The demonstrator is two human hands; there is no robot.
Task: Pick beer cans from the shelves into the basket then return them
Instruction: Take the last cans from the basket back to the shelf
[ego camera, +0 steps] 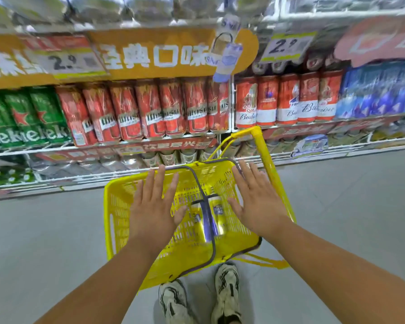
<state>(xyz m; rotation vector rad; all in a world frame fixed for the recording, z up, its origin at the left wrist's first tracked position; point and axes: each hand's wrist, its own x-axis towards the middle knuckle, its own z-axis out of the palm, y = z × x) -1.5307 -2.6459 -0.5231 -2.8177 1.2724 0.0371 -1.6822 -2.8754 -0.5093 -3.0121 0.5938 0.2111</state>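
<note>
A yellow plastic basket [117, 206] stands on the grey floor in front of my feet, its long pull handle [264, 155] raised at the right. Two yellow-and-blue beer cans [214, 216] lie side by side on its bottom, partly behind the grey carry handle. My left hand [153, 204] hovers flat over the basket's left half, fingers spread, holding nothing. My right hand [257, 199] hovers over the right half, also spread and empty. Rows of cans fill the shelf ahead: red cans [150, 111] in the middle, red-and-white cans [288, 101] to the right.
Green cans [21, 118] stand at the shelf's left and blue packs [379, 90] at its right. Price tags [66, 61] hang above. A lower shelf [150, 157] holds more cans. Grey floor spreads on both sides of the basket. My two sneakers [227, 293] stand just behind it.
</note>
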